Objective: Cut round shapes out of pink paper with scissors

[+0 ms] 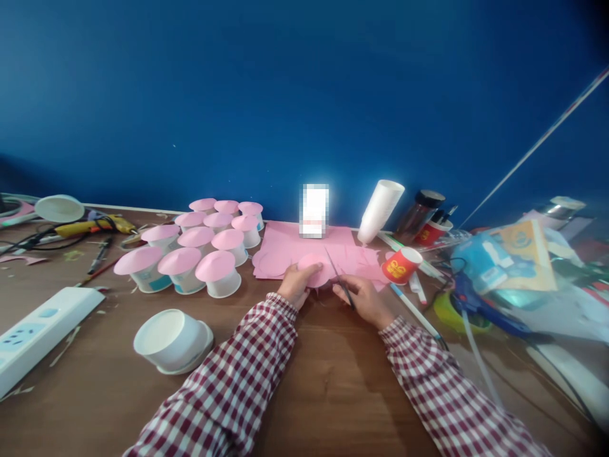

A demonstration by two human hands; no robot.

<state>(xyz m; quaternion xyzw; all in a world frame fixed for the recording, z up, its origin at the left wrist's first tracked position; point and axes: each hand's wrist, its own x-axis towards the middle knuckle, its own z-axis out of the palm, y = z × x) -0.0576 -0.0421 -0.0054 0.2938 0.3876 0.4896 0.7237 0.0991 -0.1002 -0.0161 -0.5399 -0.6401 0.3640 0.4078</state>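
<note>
My left hand [297, 284] pinches a round pink paper piece [314, 269] just above the wooden table. My right hand [364, 298] grips a pair of scissors [339, 277] whose blades point up and away, against the right edge of that pink piece. Under and behind both hands lie flat pink paper sheets [304, 247] with cut-out edges. Both arms wear red-and-white checked sleeves.
Several upturned white cups with pink paper tops [200, 244] stand left of the sheets. An upturned white bowl [172, 341] and a power strip [38, 330] lie nearer left. A red paper cup [402, 264], a cup stack [379, 211], pens and a blue glue gun [480, 298] crowd the right.
</note>
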